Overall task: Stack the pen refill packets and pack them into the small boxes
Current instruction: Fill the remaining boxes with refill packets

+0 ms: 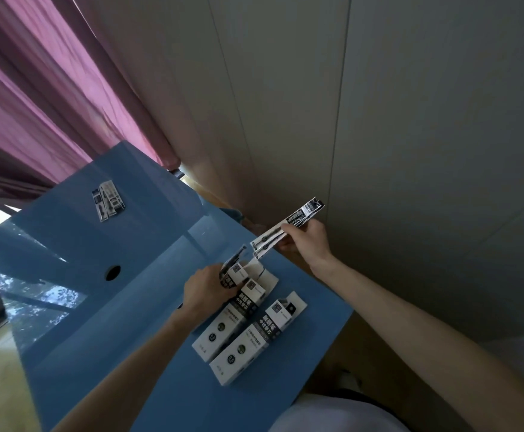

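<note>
My right hand [306,241] grips a long clear refill packet [288,224] with black-and-white print, held tilted above the far edge of the blue table [130,338]. Its lower end points at the open top of a small white-and-black box [239,277]. My left hand [206,289] holds that box from its left side. Two more small boxes [229,325] [257,338] lie side by side just in front of it. A few loose packets [108,199] lie far off at the table's back left.
A round cable hole [113,272] sits in the tabletop left of my left hand. Purple curtains [36,104] hang at the left, and a beige wall [379,120] stands close behind the table's right edge.
</note>
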Motion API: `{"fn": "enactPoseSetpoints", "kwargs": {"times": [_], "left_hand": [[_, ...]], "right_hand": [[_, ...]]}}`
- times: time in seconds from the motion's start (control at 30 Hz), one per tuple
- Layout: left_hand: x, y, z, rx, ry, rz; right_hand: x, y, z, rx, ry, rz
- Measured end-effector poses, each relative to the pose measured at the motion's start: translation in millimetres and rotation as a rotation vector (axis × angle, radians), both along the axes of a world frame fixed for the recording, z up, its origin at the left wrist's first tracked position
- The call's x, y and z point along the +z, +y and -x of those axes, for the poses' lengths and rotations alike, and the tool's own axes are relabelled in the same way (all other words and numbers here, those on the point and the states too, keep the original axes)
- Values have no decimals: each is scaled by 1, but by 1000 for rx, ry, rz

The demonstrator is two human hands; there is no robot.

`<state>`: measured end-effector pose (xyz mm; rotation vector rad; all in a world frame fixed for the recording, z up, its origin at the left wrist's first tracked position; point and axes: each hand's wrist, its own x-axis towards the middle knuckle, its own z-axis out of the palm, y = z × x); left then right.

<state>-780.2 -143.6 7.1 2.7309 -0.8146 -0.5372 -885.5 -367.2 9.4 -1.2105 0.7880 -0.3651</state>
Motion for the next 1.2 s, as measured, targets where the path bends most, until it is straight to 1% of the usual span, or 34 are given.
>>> {"fn": "enactPoseSetpoints", "kwargs": {"times": [0.07,0.13,0.27,0.33,0.43,0.57,0.7,0.83,0.93,1.2], "left_hand": [[4,0,5,27,-7,70],[8,3,8,84,2,185],[18,21,13,126,99,451],[29,29,21,151,176,569],[44,38,31,151,251,672],[54,45,37,170,308,723],[58,51,37,232,371,737],[58,59,30,230,428,690],[59,64,29,223,467,690],[57,73,18,259,542,690]], "right_hand": [[4,2,4,21,-20,-11],[13,4,8,27,-48,-32],[38,5,15,75,-155,-31],[51,7,18,121,-218,-15],[69,14,18,233,-298,44],[79,27,13,394,-335,211],[77,40,7,478,-342,367],[78,44,2,477,-336,382],[77,43,2,479,-323,411],[89,54,17,557,-313,707]]}}
